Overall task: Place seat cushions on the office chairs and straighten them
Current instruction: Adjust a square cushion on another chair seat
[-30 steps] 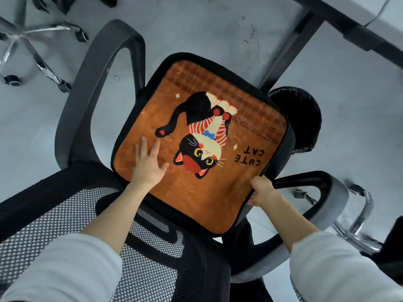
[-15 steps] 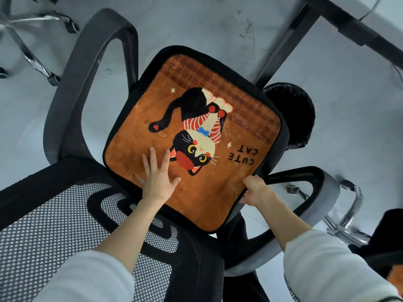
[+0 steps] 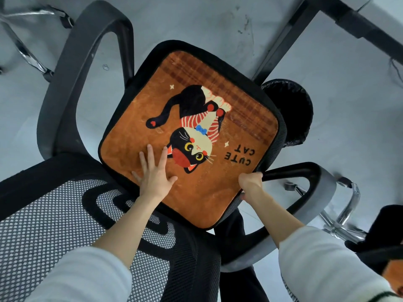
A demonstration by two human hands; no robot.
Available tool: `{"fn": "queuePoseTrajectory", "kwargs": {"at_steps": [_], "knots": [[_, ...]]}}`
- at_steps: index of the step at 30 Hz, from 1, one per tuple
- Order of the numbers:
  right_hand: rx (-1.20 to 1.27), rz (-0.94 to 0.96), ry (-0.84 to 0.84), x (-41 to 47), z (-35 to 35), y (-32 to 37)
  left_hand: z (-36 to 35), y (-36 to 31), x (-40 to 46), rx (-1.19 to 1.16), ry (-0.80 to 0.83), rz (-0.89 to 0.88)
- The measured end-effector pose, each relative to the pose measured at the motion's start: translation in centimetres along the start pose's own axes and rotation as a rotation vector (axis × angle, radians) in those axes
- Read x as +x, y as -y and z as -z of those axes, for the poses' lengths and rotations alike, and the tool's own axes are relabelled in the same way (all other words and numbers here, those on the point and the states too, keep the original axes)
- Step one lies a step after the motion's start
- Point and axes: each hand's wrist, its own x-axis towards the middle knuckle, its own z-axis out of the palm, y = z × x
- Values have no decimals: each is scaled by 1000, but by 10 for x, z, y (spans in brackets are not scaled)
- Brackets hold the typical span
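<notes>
On the seat of the office chair (image 3: 281,127), between its two grey armrests, lies the orange seat cushion (image 3: 189,136) printed with a cat and the words CUTE CAT; it covers almost the whole seat, though its near corner hangs slightly past the seat edge beside the mesh backrest (image 3: 72,216).

The step in hand appears to be straightening. To do it well, the flat palm should anchor the cushion while the other hand tugs the edge, drawing the black piping into line with the seat rim so that all four sides sit parallel and no corner overhangs. Small pulls are wiser than one long drag, since the plush fabric could bunch or the whole pad could twist around the pressing hand.

The left hand (image 3: 153,175) reaches over the backrest and lies palm down on the cushion just beside the cat's head, fingers straight and spread, gripping nothing and only pressing. The right hand (image 3: 250,184) comes in beside the right armrest (image 3: 316,188), wrist bent, its fingers curled around the cushion's right edge near the lettering, pinching the border closed in its grasp. Both forearms are bare below pale sleeves.

A black bin (image 3: 292,110) stands on the floor beyond the chair, next to a dark desk leg (image 3: 281,40).
</notes>
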Motion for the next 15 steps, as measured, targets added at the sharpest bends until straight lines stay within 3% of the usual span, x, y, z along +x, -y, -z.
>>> {"fn": "queuePoseTrajectory", "kwargs": {"at_steps": [4, 6, 9, 13, 15], "knots": [[-549, 569, -242, -9, 15, 2, -2, -7, -10, -31, 25, 6], [-898, 781, -219, -7, 19, -3, -9, -11, -24, -19, 66, -15], [-1187, 750, -4, -2, 15, -12, -24, -18, -42, 34, 130, -73], [-1350, 679, 118, 0, 10, -33, -41, -33, -72, 57, 299, -97], [-1370, 663, 200, -5, 11, -37, -41, -44, -87, -39, 427, -71]]}}
